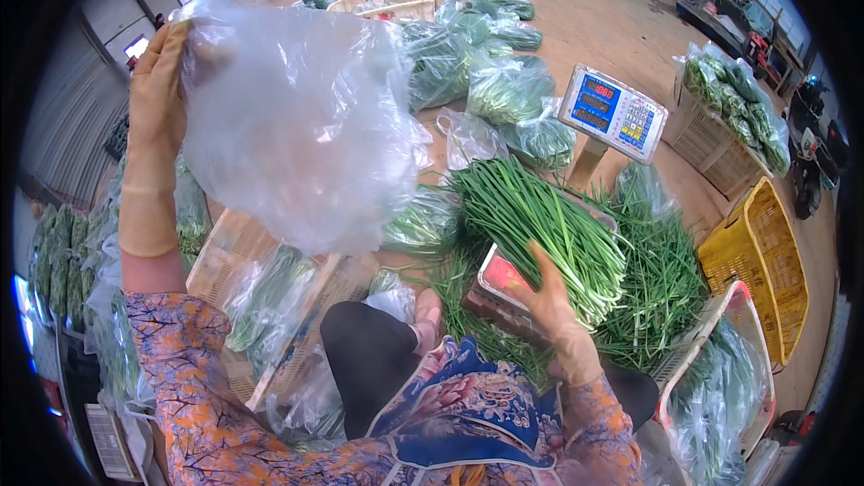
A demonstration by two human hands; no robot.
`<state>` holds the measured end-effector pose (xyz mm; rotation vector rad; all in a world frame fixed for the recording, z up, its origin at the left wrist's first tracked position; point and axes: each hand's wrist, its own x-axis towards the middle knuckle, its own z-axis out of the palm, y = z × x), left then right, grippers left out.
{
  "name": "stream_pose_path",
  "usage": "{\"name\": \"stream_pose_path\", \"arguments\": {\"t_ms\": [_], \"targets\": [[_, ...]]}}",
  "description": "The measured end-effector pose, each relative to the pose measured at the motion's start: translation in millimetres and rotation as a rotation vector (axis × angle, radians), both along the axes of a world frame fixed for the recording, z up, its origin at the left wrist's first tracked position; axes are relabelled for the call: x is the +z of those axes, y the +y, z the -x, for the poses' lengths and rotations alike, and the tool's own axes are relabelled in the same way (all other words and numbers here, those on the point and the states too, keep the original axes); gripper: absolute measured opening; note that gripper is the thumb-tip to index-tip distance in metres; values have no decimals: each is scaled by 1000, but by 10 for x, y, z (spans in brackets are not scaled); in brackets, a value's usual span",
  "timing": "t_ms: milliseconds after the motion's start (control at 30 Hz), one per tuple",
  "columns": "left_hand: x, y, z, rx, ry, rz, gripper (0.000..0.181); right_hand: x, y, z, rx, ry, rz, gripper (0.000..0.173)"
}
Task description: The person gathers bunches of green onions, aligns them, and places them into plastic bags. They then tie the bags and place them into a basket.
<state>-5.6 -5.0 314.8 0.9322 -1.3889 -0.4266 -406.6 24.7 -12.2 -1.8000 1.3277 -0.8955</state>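
Observation:
My left hand [165, 57], in a tan rubber glove, is raised at the upper left and grips the edge of a large clear plastic bag [304, 128]. The bag hangs puffed out to the right of it. A bundle of long green leaves with pale stems, likely garlic chives [547, 236], lies on the pan of a digital scale [499, 270]. My right hand [550, 297], gloved too, is at the bundle's lower left side with thumb and fingers apart; its fingertips are partly hidden. Behind the bundle stands the scale's lit display [613, 113].
Loose green leaves [655, 283] are heaped right of the scale. Bagged greens [509, 88] lie on the floor beyond. A plastic crate [233, 256] with bagged greens stands at left; a yellow crate [759, 270] and a white, red-rimmed crate [766, 378] stand at right.

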Motion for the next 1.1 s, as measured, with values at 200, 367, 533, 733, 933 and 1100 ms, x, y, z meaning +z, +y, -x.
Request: {"name": "stream_pose_path", "arguments": {"t_ms": [200, 367, 533, 733, 933, 1100], "targets": [[-399, 92, -25, 557, -796, 187, 22, 406, 69, -907, 314, -663, -323, 69], [-1297, 104, -282, 576, -799, -314, 30, 812, 108, -550, 376, -1364, -425, 17], [-2350, 94, -460, 488, -786, -668, 42, 1366, 70, -69, 313, -1495, -173, 33], [-2495, 243, -254, 461, -713, -408, 46, 337, -182, -224, -344, -720, -214, 59], [-2401, 1023, 863, 460, -861, 14, 23, -754, 476, -654, 451, -628, -333, 56], [-2463, 1749, 1592, -25, -498, -408, 30, 705, 661, -1058, 486, -885, -537, 58]]}}
